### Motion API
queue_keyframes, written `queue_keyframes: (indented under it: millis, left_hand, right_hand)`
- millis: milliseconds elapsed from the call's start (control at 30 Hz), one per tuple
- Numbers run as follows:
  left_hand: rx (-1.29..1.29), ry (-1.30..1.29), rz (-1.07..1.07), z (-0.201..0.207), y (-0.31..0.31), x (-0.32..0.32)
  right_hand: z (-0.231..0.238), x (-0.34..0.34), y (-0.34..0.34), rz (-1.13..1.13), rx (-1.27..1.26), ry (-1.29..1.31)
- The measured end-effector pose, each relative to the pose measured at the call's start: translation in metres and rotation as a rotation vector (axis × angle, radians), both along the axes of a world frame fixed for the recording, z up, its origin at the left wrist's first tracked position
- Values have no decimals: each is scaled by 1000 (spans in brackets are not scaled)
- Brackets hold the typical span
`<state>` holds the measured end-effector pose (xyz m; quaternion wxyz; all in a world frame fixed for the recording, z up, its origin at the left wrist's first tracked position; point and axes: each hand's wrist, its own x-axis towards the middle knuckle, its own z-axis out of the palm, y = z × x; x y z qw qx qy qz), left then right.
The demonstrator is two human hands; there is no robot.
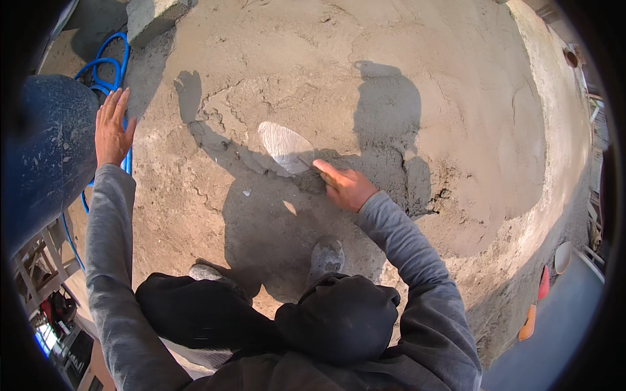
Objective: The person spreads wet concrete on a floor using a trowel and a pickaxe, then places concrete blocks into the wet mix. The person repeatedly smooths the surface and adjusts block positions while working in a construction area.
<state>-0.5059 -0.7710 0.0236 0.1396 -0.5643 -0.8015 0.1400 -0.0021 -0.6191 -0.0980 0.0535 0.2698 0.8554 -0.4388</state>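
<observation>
My right hand is closed round the handle of a trowel. The trowel's pale metal blade points up and to the left, over or against grey-brown mortar spread on the ground. Part of the blade lies in my shadow, and my fingers cover most of the handle. At the far left, my left hand is open with its fingers outstretched, beside the blue drum; its fingertips seem to rest at the drum's edge.
A blue hose coils behind the drum, near a concrete block. My boots are on rough ground below the trowel. A low ledge curves along the right side. Near it lies a tool with red and orange parts.
</observation>
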Motion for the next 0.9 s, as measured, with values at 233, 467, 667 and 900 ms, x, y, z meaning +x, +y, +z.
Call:
queue_keyframes:
  millis: [233, 467, 667, 900]
  left_hand:
    - [378, -8, 220, -18, -66, -85]
    - [417, -117, 225, -55, -6, -16]
    - [504, -50, 406, -45, -109, -99]
    - [415, 15, 425, -61, -118, -125]
  right_hand:
    - [11, 17, 100, -627, -203, -93]
    - [16, -97, -34, 147, -237, -164]
    - [52, 38, -16, -427, 79, -266]
    - [29, 81, -47, -585, -572, -136]
